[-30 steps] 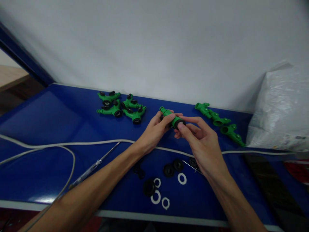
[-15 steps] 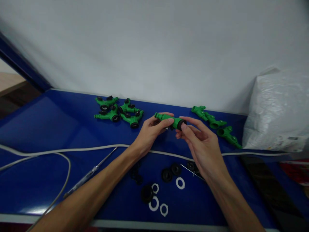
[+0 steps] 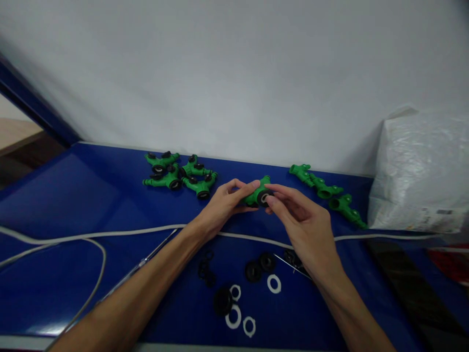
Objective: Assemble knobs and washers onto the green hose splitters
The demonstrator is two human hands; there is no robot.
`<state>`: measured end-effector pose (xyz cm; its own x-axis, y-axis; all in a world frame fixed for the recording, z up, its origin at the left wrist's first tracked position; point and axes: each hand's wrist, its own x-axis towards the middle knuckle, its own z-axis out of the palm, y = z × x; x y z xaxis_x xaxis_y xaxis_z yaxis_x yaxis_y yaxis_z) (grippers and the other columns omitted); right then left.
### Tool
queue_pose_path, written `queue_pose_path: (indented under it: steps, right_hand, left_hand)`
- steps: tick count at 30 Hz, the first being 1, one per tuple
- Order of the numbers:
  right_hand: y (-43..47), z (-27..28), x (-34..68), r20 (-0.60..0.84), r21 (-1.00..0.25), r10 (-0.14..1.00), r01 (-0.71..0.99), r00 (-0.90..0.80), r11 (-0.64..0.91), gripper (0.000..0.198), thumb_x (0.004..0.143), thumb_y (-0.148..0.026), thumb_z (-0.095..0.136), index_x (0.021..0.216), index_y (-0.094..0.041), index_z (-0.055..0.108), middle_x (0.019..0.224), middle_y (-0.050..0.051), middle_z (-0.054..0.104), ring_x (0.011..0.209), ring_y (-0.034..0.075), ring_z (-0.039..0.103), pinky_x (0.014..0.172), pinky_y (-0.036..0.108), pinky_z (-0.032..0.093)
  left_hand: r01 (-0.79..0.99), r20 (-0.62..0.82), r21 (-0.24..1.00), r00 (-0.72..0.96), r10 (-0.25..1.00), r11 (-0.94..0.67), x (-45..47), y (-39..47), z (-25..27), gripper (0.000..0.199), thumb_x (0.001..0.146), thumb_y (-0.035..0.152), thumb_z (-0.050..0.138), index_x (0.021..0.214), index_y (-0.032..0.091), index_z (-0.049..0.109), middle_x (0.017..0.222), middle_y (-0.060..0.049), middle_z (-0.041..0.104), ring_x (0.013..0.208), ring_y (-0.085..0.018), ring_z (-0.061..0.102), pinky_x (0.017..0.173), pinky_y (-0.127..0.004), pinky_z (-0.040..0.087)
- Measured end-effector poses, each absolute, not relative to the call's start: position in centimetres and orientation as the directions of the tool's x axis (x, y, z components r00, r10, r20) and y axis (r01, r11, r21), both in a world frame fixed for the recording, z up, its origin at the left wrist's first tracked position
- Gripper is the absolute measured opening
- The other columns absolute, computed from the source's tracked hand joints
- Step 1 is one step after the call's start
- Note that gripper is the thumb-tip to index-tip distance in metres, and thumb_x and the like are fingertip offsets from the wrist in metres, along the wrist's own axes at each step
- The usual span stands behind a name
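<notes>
Gripping green hose splitter [image 3: 251, 199] in left hand [image 3: 224, 201], pointing one branch toward one o'clock, black collar [image 3: 260, 199] toward four; pinching collar rim with nearer right hand [image 3: 309, 220] at three o'clock.

i count two hands, my left hand [image 3: 229, 198] and my right hand [image 3: 311, 225], with one green fitting [image 3: 252, 197] between them. far left there are four knobbed fittings [image 3: 199, 187]; far right, three bare fittings [image 3: 346, 208]. that makes eight green ones in all. near me are four white rings [image 3: 268, 284] and three big black rings [image 3: 248, 272]. the small black bits [image 3: 210, 280] left of those look like three, but they are too dark to be sure. i see one screwdriver [image 3: 161, 246], one rod [image 3: 286, 262], one bag [image 3: 421, 176], one black slab [image 3: 406, 288] and one red packet [image 3: 445, 264]. two cable strands [image 3: 110, 234] show at left; whether one cable or two, i can't tell.
</notes>
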<state>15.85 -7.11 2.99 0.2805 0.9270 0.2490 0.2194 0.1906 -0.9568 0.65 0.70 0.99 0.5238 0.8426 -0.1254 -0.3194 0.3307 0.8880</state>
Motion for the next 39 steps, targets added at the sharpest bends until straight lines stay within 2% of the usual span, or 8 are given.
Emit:
queue_pose_path:
  steps: [4, 8, 14, 29, 39]
  right_hand:
    - [-7.1, 2.9, 15.8, 0.19, -0.973, 0.95, 0.178, 0.25, 0.148, 0.027, 0.083, -0.034, 0.081, 0.109, -0.025, 0.08, 0.086, -0.001, 0.077, 0.074, 0.012, 0.072, 0.074, 0.023, 0.061]
    - [-7.2, 2.9, 15.7, 0.115, -0.989, 0.976, 0.113, 0.185, 0.095, 0.035, 0.084, -0.035, 0.081, 0.118, -0.024, 0.077, 0.076, -0.002, 0.076, 0.066, 0.011, 0.07, 0.07, 0.023, 0.061]
    - [-7.2, 2.9, 15.5, 0.13, -0.99, 0.981, 0.076, 0.142, 0.12, 0.032, 0.086, -0.032, 0.08, 0.117, -0.024, 0.079, 0.077, -0.002, 0.078, 0.068, 0.012, 0.072, 0.072, 0.024, 0.061]
    - [-7.2, 2.7, 15.6, 0.136, -0.987, 0.974, 0.112, 0.179, 0.117, 0.029, 0.086, -0.033, 0.08, 0.114, -0.025, 0.08, 0.077, -0.001, 0.079, 0.067, 0.012, 0.073, 0.071, 0.026, 0.061]
    - [-7.3, 3.0, 15.5, 0.126, -0.989, 0.969, 0.1, 0.212, 0.107, 0.028, 0.084, -0.031, 0.081, 0.11, -0.022, 0.081, 0.075, 0.001, 0.079, 0.064, 0.014, 0.073, 0.069, 0.028, 0.062]
  left_hand:
    - [-0.342, -0.146, 0.859, 0.548, 0.824, 0.38, 0.7, 0.9, 0.6, 0.04, 0.08, 0.05, 0.082, 0.081, 0.016, 0.06, 0.085, 0.0, 0.063, 0.082, -0.011, 0.061, 0.079, -0.027, 0.057]
    - [-0.417, -0.172, 0.79, 0.553, 0.816, 0.449, 1.0, 0.9, 0.3, 0.031, 0.08, 0.039, 0.084, 0.093, 0.016, 0.068, 0.088, 0.0, 0.066, 0.08, -0.011, 0.063, 0.075, -0.025, 0.057]
    - [-0.456, -0.215, 0.741, 0.535, 0.817, 0.494, 1.3, 0.8, 0.4, 0.024, 0.082, 0.03, 0.082, 0.095, 0.013, 0.071, 0.087, -0.002, 0.068, 0.075, -0.012, 0.063, 0.07, -0.026, 0.057]
    - [-0.484, -0.184, 0.772, 0.449, 0.874, 0.411, 1.7, 0.3, 0.1, 0.035, 0.073, 0.036, 0.089, 0.095, 0.015, 0.071, 0.088, -0.001, 0.068, 0.076, -0.011, 0.062, 0.073, -0.026, 0.053]
    - [-0.492, -0.151, 0.791, 0.419, 0.895, 0.363, 1.9, 0.1, -0.2, 0.035, 0.074, 0.037, 0.088, 0.093, 0.015, 0.069, 0.083, 0.0, 0.067, 0.072, -0.01, 0.061, 0.069, -0.024, 0.053]
